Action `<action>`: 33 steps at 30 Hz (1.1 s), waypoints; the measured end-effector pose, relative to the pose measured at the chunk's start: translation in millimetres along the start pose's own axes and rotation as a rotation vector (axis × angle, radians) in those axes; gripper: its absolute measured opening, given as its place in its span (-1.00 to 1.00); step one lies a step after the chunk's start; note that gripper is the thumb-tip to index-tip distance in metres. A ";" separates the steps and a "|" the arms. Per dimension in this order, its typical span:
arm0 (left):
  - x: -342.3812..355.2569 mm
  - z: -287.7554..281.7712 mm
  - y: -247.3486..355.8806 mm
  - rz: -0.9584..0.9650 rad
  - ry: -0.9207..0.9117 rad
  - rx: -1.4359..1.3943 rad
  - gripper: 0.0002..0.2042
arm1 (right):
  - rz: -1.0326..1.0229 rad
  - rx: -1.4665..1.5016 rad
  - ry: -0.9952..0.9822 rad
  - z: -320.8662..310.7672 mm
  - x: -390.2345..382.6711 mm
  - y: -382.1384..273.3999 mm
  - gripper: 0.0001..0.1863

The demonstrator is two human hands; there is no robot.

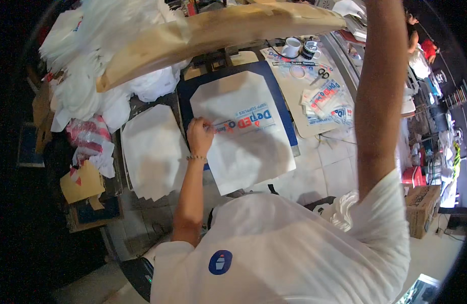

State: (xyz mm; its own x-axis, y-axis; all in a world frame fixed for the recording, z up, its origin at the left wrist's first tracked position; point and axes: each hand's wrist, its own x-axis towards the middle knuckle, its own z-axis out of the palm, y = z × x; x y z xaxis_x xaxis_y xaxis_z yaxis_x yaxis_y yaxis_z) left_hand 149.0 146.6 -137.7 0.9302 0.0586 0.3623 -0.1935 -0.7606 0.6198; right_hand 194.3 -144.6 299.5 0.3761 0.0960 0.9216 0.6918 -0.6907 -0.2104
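- left hand (199,136): fingertips bunched at left end of lettering strip (251,119), can't tell if pinching or just pressing
- right hand: out of frame above raised right arm (380,101), state can't be told
- white sheet (248,172): on blue board (282,99), strip lying across it; looks positioned, bonding can't be confirmed
- brown-covered panel (233,26): beyond board, not over sheet's middle
- left: plain white stack (155,152), probably undone
- right: printed pieces (322,99), apparently unused

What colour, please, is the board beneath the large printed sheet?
The board is dark blue (head view).
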 end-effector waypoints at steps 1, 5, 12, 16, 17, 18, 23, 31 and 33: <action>-3.4 1.0 17.5 0.141 -0.030 0.128 -0.93 | 0.108 0.105 -0.094 -4.8 -39.9 21.1 -0.52; -61.3 13.6 85.3 0.469 -0.279 -0.060 -0.95 | 0.799 0.374 -0.932 14.3 -245.8 57.7 -0.54; -107.3 29.9 157.3 0.515 -0.612 -0.349 -0.98 | 1.038 0.343 -0.633 1.2 -451.4 67.2 -0.52; -120.6 39.5 153.3 0.647 -0.908 -0.409 -0.95 | 1.259 0.383 -0.568 11.7 -424.5 57.9 -0.31; -125.0 36.0 156.9 0.650 -0.914 -0.408 -0.95 | 1.348 0.382 -0.593 12.3 -416.8 59.6 -0.31; -131.8 30.3 160.3 0.426 -1.154 -0.470 -0.93 | 1.435 0.383 -0.622 16.3 -411.4 63.2 -0.31; -166.1 40.3 142.7 -0.038 -1.308 -0.472 -0.83 | 0.917 0.019 -0.733 75.5 -409.3 91.5 -0.40; -216.8 62.6 130.0 -0.197 -1.194 -0.425 -0.76 | 0.786 -0.183 -0.354 86.9 -412.3 75.4 -0.49; -218.8 76.4 118.5 -0.204 -1.185 -0.561 -0.79 | 0.865 0.066 -0.118 20.3 -420.8 89.4 -0.54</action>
State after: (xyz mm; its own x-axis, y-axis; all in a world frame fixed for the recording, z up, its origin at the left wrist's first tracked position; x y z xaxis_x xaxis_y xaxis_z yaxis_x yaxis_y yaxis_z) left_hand -53.7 -5.7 -196.7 0.6098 -0.6745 -0.4161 0.1457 -0.4206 0.8955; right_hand 110.4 -232.2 -113.7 0.8445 -0.3664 0.3906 0.1667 -0.5132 -0.8419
